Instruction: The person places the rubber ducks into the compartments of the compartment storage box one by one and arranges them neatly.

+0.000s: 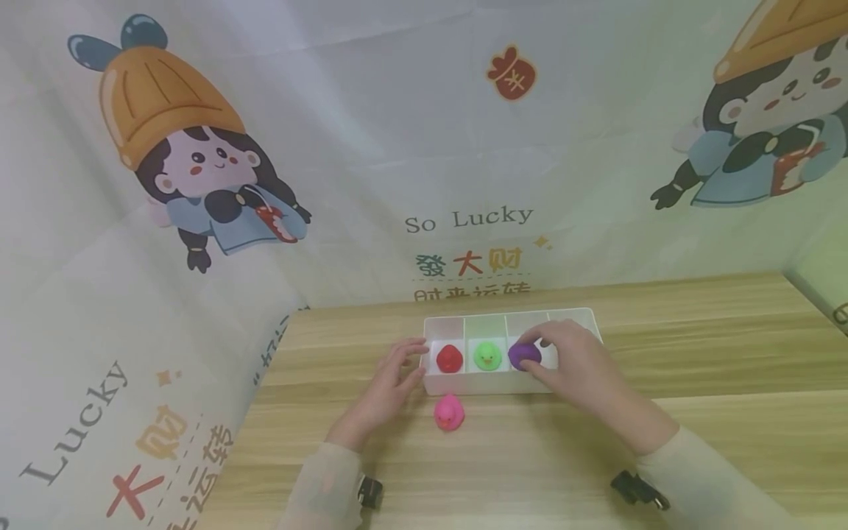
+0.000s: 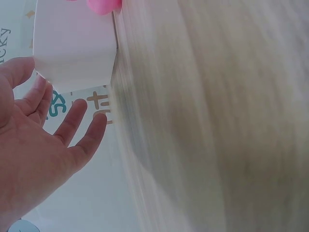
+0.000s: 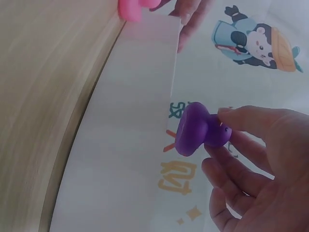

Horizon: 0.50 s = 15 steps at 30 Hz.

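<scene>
My right hand (image 1: 578,359) pinches a purple rubber duck (image 3: 195,129) by its head between thumb and fingers. In the head view that duck is over the third compartment of a white divided box (image 1: 457,384); the right wrist view shows it above the box's rim. A red duck (image 1: 449,358) sits in the leftmost compartment and a green duck (image 1: 487,356) in the second. My left hand (image 1: 391,383) is at the box's left end, fingertips touching its edge, fingers spread and loosely bent. On the table in front of the box stands a pink duck (image 1: 449,412).
The box stands on a wood-grain table (image 1: 503,464), near its back edge. Behind it hangs a printed cloth (image 1: 371,110) with cartoon figures and lettering, which also covers the left side. The rightmost compartment is partly hidden by my right hand.
</scene>
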Available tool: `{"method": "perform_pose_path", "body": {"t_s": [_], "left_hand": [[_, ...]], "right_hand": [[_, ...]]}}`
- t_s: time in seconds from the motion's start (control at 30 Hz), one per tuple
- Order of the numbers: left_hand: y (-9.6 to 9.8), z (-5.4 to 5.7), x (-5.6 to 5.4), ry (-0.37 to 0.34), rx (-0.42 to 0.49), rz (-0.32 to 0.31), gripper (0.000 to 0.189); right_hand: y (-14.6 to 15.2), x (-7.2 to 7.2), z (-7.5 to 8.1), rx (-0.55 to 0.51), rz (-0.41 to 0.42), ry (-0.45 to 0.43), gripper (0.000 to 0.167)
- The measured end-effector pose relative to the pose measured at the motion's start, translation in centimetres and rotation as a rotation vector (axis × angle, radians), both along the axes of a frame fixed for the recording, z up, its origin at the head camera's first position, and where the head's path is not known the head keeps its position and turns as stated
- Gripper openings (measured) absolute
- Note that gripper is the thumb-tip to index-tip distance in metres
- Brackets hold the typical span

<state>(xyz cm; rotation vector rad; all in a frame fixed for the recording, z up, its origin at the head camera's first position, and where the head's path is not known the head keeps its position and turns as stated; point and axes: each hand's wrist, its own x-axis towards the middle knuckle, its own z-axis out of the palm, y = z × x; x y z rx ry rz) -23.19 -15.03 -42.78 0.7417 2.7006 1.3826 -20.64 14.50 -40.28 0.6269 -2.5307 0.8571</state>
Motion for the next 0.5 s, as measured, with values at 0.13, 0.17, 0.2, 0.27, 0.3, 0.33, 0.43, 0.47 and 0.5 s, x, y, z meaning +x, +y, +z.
{"method": "perform_pose_path", "body": {"t_s": [0.13,0.17,0.2,0.27,0.3,0.33,0.43,0.47,0.5], "left_hand": [[0.0,0.0,0.1,-0.004,0.001,0.003,0.033],[0.0,0.1,0.1,-0.003,0.001,0.002,0.033],[0.1,0.4,0.3,-0.014,0.005,0.007,0.032],[0.1,0.5,0.4,-0.012,0.001,0.002,0.032],[0.2,0.6,0.4,-0.009,-0.001,-0.001,0.033],[0.2,0.6,0.4,-0.008,-0.003,-0.004,0.033],[0.2,0.5,0.4,-0.003,-0.001,-0.011,0.033],[0.2,0.6,0.4,-0.004,0.002,-0.011,0.033],[0.2,0.6,0.4,-0.005,0.007,-0.012,0.033]], "right_hand": [[0.4,-0.6,-0.2,0.012,0.008,0.033,0.020],[0.4,-0.8,-0.3,0.016,0.010,0.036,0.020],[0.5,-0.9,-0.4,0.021,0.010,0.037,0.020],[0.6,-1.2,-0.5,0.031,0.004,0.028,0.019],[0.7,-1.3,-0.7,0.035,-0.002,0.021,0.019],[0.7,-1.5,-0.8,0.040,-0.006,0.015,0.019],[0.9,-1.9,-1.3,0.042,-0.018,0.002,0.020],[1.0,-2.1,-1.4,0.040,-0.019,-0.001,0.020],[1.1,-2.2,-1.6,0.038,-0.019,-0.006,0.020]]}}
